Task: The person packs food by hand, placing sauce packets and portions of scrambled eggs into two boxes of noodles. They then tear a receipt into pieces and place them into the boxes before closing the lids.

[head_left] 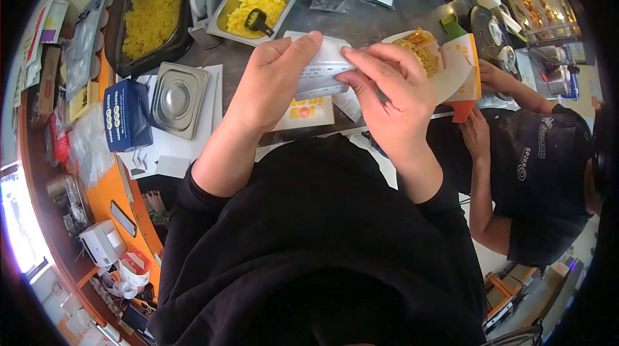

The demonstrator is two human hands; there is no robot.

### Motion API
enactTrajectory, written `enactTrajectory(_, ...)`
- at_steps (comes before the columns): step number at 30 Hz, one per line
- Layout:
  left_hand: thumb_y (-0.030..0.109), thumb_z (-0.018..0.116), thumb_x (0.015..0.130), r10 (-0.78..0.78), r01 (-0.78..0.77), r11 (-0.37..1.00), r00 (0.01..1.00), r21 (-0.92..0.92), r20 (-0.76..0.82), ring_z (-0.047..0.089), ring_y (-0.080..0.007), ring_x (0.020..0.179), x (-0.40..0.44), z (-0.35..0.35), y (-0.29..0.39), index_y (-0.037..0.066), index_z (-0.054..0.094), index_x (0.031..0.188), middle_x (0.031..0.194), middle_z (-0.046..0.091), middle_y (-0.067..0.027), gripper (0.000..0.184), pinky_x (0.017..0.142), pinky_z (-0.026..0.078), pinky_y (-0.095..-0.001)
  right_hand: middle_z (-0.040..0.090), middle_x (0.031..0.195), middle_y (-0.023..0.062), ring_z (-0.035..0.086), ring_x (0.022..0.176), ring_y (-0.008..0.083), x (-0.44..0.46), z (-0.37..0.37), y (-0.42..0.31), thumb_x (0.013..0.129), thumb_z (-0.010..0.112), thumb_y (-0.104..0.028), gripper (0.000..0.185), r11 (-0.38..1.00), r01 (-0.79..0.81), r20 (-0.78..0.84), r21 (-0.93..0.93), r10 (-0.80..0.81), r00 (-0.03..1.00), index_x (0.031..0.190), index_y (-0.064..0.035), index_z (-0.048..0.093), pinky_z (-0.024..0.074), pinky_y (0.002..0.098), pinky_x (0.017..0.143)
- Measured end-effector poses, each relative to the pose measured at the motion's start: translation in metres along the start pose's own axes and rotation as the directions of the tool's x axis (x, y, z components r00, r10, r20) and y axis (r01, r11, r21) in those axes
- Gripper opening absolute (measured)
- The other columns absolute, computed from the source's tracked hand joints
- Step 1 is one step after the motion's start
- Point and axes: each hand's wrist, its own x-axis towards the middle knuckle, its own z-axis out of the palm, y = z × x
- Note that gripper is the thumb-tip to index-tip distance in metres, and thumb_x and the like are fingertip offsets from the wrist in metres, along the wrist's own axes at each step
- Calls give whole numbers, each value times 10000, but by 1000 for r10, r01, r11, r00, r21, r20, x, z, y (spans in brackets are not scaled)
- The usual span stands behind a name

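My left hand (274,78) grips a white printed receipt (320,74) between thumb and fingers. On its other side, the thumb and fingertips of my right hand (400,91) pinch the same paper. Below the receipt lies a white box with yellow and orange print (303,118), partly covered by it. Just beyond my right hand, noodles (422,56) show in a white and orange food carton (461,69). A co-worker's hand (476,132) is at the carton's lower edge, and the other hand (495,79) is beside it.
A black tray of yellow rice (153,14) stands at the back left. Beside it, a steel pan (222,20) holds yellow food and a black scoop (256,22). A steel lid (178,98) and a blue box (126,114) lie left. The co-worker (535,172) stands close on the right.
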Motion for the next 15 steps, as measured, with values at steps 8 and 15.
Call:
enactTrajectory(8,266,513,970,-23,26,998,999,58,-42,513,-59,668,31,47,-30,-29,653,847,745,610,-12,349,598,422,-240,624,861,48,615,634,158,-7,-48,38,684,795,-32,208,994,7,28,-106,-4,1000,864,-72,700,482,258,547)
enactTrajectory(15,264,511,972,2,27,979,990,201,-144,438,-66,620,49,74,-59,-28,598,716,652,536,-2,398,557,378,-287,625,826,24,624,671,218,-13,-72,62,687,787,-100,185,979,44,33,-199,-38,999,823,-91,664,484,299,576)
